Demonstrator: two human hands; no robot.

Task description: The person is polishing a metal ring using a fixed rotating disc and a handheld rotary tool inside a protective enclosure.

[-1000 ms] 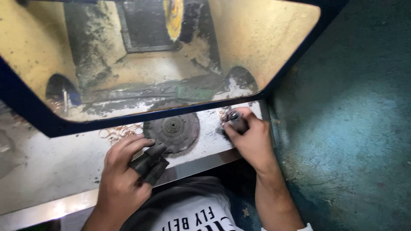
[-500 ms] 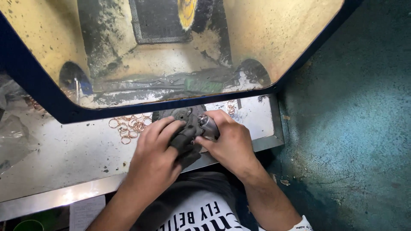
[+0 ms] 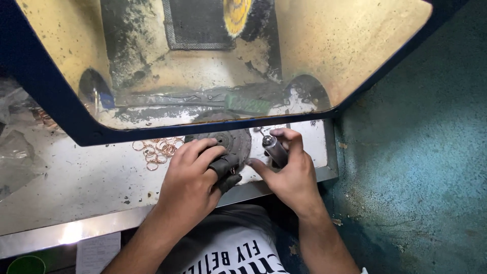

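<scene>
My left hand [image 3: 190, 180] rests on the white bench, its thumb and a finger wrapped in dark protective covers, touching the edge of a round dark buffing disc [image 3: 231, 142] that lies flat on the bench. My right hand [image 3: 289, 172] is closed around a short metal cylinder [image 3: 274, 148], just right of the disc. A pile of small copper-coloured rings [image 3: 157, 148] lies left of the disc, a little beyond my left fingers.
A blue-framed yellowish shield [image 3: 81, 127] covers the dirty polishing chamber, where a yellow buffing wheel [image 3: 236, 12] hangs at the top. Crumpled clear plastic [image 3: 18, 152] lies at the far left. The bench's metal edge [image 3: 91, 228] runs along the front; a teal floor is at right.
A second ago my hands were apart at either side of the disc. They then met over it, and now they have parted slightly, the right one showing the metal cylinder.
</scene>
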